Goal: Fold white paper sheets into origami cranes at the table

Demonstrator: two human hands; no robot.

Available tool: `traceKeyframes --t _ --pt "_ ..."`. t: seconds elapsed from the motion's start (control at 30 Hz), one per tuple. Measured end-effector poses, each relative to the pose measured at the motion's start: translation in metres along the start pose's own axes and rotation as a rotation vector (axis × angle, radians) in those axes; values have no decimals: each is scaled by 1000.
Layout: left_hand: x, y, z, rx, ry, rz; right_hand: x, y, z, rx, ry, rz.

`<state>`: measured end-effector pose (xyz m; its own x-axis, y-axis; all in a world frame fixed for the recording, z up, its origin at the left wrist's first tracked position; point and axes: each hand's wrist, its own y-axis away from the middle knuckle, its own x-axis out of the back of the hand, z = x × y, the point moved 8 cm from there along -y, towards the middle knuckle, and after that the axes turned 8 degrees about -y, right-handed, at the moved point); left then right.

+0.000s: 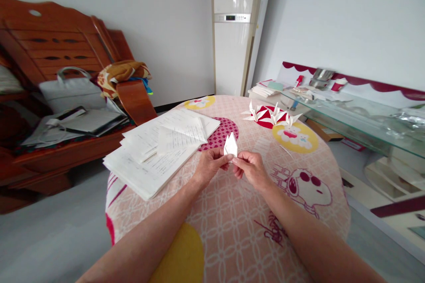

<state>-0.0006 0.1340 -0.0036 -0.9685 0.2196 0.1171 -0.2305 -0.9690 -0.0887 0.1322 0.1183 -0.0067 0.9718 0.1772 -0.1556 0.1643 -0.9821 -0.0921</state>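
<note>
Between both hands, above the middle of the table, is a small piece of folded white paper point(230, 145) with pointed tips facing away from me. My left hand point(212, 161) pinches its lower left edge between thumb and fingers. On the lower right edge, my right hand point(249, 167) grips it the same way. The thumbs nearly meet at the bottom of the fold. Several finished white paper cranes point(274, 116) stand in a row toward the far right of the table. To the left lies a stack of written paper sheets point(166, 154), with a loose folded sheet on top.
A patterned cloth covers the round table point(229, 212). On the right is a glass shelf point(358, 124) holding cups and papers. A wooden bench point(56, 44) with a grey bag point(71, 90) stands at the left. An air conditioner point(230, 48) is behind the table.
</note>
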Motion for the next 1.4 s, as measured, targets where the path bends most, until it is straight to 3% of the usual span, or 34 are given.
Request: traceKeyframes --t 0.33,0.6,0.8,1.1,1.27,1.4 --pt "-3 0 3 -104 -171 -52 7 -2 2 -8 -27 57" --pt "1 6 13 -185 -290 75 4 -1 -1 -53 -114 21" --pt "-1 8 16 -174 -191 69 1 0 -4 -45 -123 -34" --pt "0 5 7 -94 -46 2 3 0 -6 45 -45 -6" --pt "0 4 16 -126 -86 -44 6 -1 -9 53 -38 -4" --pt "3 4 19 -147 -152 -9 6 -1 -7 31 8 -18"
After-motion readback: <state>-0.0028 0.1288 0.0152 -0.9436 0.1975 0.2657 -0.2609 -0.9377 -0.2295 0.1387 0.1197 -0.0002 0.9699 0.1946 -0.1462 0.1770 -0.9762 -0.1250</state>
